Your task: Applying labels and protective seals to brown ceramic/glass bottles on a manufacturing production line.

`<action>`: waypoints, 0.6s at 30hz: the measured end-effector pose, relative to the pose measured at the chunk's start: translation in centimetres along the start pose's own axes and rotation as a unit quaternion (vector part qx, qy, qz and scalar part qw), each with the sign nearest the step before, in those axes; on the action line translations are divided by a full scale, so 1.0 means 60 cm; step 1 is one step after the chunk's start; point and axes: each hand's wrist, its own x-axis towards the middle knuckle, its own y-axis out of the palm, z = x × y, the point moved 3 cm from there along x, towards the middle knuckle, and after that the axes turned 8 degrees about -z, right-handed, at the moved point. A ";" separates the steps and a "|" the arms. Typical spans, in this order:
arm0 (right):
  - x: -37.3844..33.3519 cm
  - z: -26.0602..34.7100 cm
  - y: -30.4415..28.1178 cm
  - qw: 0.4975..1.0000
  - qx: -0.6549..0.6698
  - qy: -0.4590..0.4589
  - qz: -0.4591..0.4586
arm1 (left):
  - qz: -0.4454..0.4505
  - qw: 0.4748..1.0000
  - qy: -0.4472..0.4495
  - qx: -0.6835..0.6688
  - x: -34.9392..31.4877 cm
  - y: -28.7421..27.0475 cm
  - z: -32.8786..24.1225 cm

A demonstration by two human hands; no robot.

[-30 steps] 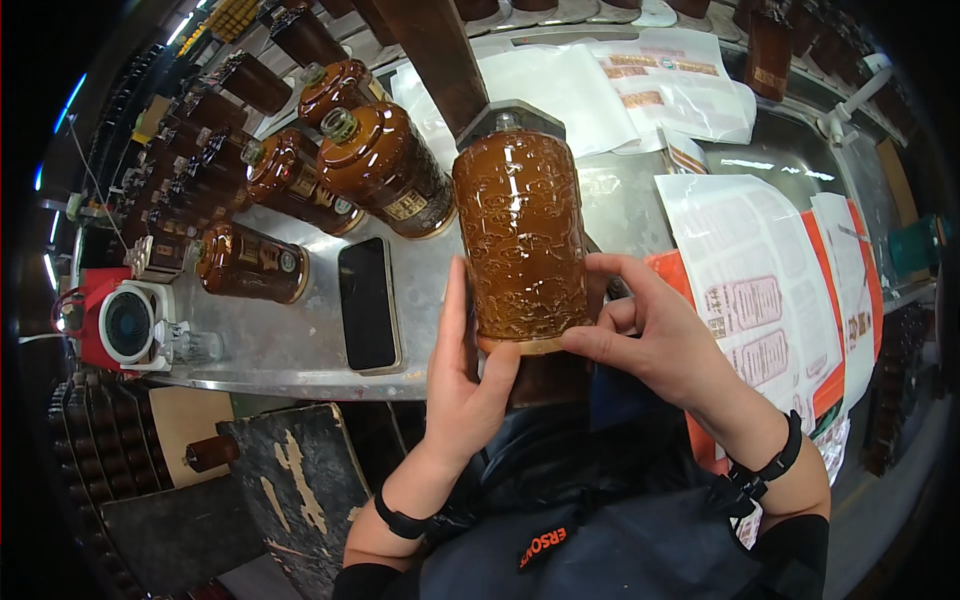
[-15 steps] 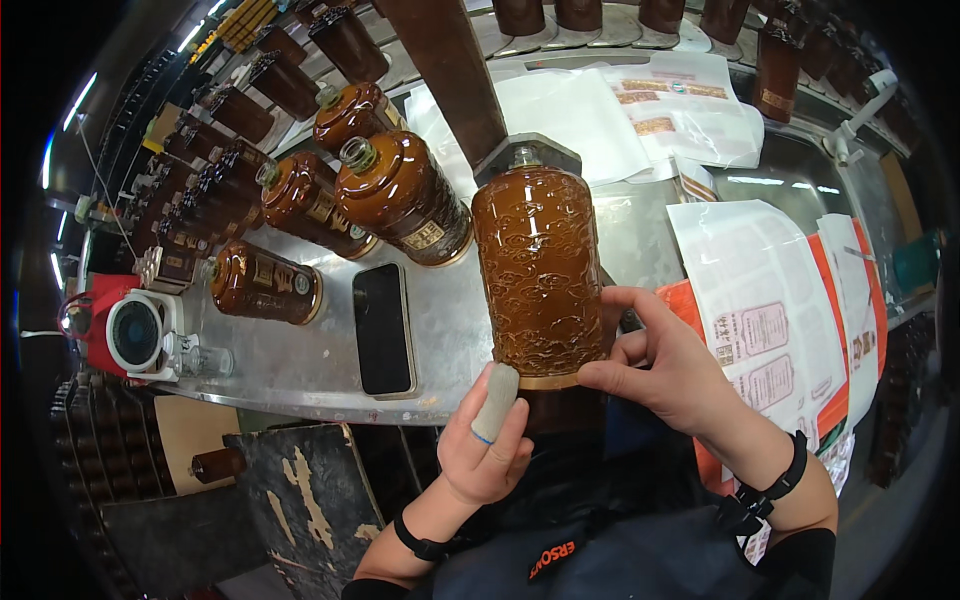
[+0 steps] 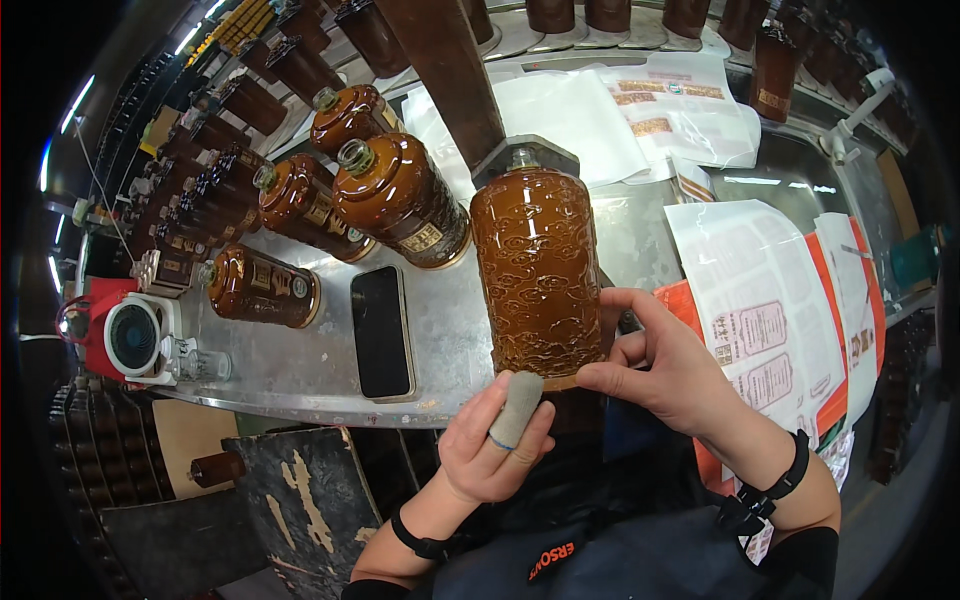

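An amber glass bottle (image 3: 537, 270) with a raised cloud-like pattern lies tilted, its neck by a dark angular block (image 3: 570, 160) and its base toward me. A gold band (image 3: 560, 382) runs round its lower edge. My right hand (image 3: 655, 355) grips the base's right side between thumb and bent fingers. Against the left part of the band presses a digit of my left hand (image 3: 495, 445), wrapped in a pale cloth finger cover (image 3: 518, 408). The other left fingers are curled in beside the base, their inner side partly hidden.
Left on the metal table (image 3: 300, 385) are a black phone (image 3: 382, 333), several capless amber bottles (image 3: 405, 200) and a small fan (image 3: 135, 338). White sheets (image 3: 560, 115) lie behind; printed label sheets (image 3: 755, 290) rest over orange material at right. More bottles (image 3: 607, 12) line the far side.
My left hand has slid a little right along the bottle's gold band. The right hand keeps its grip at the base.
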 end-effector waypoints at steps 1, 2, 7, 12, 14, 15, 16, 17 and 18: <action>0.000 0.001 0.000 1.000 0.000 -0.001 -0.001 | 0.000 1.000 0.000 0.000 -0.001 0.001 0.000; 0.000 0.001 0.001 1.000 -0.001 -0.001 -0.001 | -0.003 1.000 0.002 -0.005 -0.004 0.003 -0.001; 0.000 0.001 0.000 1.000 -0.005 0.002 0.004 | -0.003 0.999 0.047 0.011 0.015 0.006 -0.002; 0.002 -0.007 0.001 1.000 0.010 -0.006 0.001 | -0.017 0.999 0.042 0.018 0.024 0.008 -0.017; 0.001 -0.006 0.001 1.000 0.015 -0.008 0.000 | -0.023 0.999 0.042 0.009 0.017 0.006 -0.015; 0.001 -0.004 0.001 1.000 0.012 -0.007 0.002 | -0.030 0.999 0.043 0.001 0.015 0.003 -0.014; 0.000 -0.003 0.002 1.000 0.009 -0.006 0.004 | -0.030 0.999 0.043 0.002 0.014 -0.002 -0.015; 0.000 -0.007 0.001 1.000 0.009 -0.006 0.002 | -0.049 0.999 -0.010 -0.012 0.015 -0.008 -0.012; 0.002 -0.013 0.000 1.000 0.018 -0.018 -0.006 | -0.068 0.995 -0.063 -0.026 0.018 -0.016 -0.007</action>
